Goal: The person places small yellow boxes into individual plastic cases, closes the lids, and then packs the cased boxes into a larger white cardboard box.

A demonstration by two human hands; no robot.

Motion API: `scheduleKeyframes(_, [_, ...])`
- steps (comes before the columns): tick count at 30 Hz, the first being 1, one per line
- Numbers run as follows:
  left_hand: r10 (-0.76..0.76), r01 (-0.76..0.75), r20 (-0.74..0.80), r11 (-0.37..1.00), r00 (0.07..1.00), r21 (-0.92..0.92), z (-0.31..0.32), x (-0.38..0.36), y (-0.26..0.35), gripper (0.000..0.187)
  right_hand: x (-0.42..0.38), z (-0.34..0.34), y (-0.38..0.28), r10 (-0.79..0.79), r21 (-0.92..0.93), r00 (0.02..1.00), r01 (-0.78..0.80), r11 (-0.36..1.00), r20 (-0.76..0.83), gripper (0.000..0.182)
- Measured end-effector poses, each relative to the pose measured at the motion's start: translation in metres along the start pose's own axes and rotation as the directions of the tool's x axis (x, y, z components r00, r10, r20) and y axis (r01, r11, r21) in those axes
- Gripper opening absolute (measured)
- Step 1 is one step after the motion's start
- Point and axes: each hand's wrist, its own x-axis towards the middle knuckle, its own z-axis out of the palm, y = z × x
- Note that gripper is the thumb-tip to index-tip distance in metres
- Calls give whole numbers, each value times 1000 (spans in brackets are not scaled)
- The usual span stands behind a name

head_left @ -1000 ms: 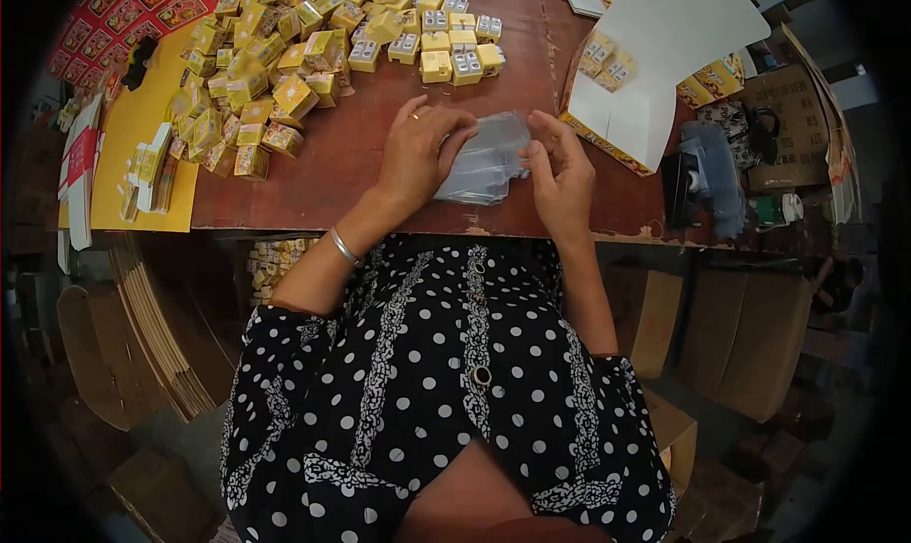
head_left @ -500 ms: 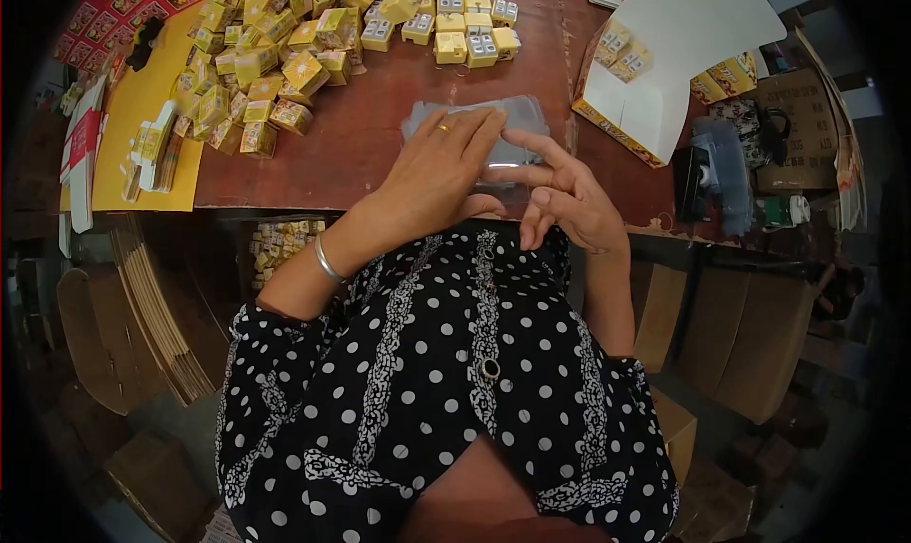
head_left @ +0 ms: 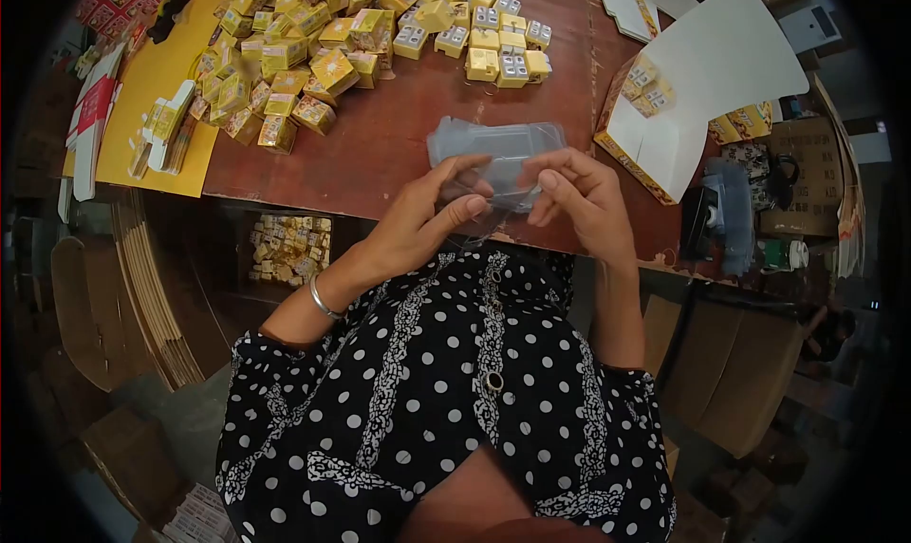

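Note:
Clear plastic packaging (head_left: 512, 140) lies at the table's front edge, beneath and between both hands. My left hand (head_left: 441, 196), a bracelet on its wrist, has its thumb and fingers closed on a thin clear piece of plastic. My right hand (head_left: 574, 192) pinches the same clear plastic from the other side, thumb against curled fingers. Where one sheet ends and another begins is too transparent to tell. Farther back stand small yellow blocks with grey-and-white tops (head_left: 512, 40), and left of them a heap of small yellow printed boxes (head_left: 285, 54).
An open white display box (head_left: 678, 116) with a few small pieces inside stands at the right. Beyond it are a black item and stacked clear plastic (head_left: 729, 220). Yellow card (head_left: 180, 163) covers the left side. Below the table is a box of small pieces (head_left: 289, 249).
My left hand has drawn back from lying flat over the plastic and now grips it. My right hand has closed into a pinch. The view has shifted a little.

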Motion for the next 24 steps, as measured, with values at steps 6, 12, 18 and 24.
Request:
scheduleKeyframes(6, [63, -78, -134, 992, 989, -103, -18, -18, -11, 52, 49, 19, -13, 34, 57, 989, -42, 997, 147, 23])
scheduleKeyframes(12, [-101, 57, -188, 972, 977, -228, -50, -35, -28, 66, 176, -7, 13, -220, -433, 972, 165, 886, -78, 22])
scheduleKeyframes(18, [-228, 163, -237, 950, 944, -265, -62, -43, -25, 54, 257, 53, 6, -382, -616, 918, 361, 700, 105, 36])
scheduleKeyframes(24, [-221, 138, -254, 942, 942, -307, -70, -53, -31, 56, 281, 97, 4, -321, -751, 940, 295, 590, 117, 60])
